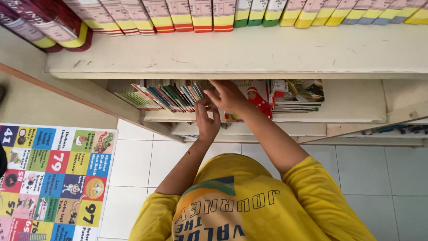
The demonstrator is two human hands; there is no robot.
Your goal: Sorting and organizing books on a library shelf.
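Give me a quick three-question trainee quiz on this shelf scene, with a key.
1. True or false: both hands reach into the second shelf from the top, not the top one.
2. Which hand is higher in the picture and deeper in the shelf? A) left hand B) right hand
3. Fill in: on the floor at the picture's left lies a colourful ____ of numbered squares.

Key
1. True: the fingers are at the thin books under the top board, whose thick books are untouched.
2. B.
3. Mat, laid like a board game.
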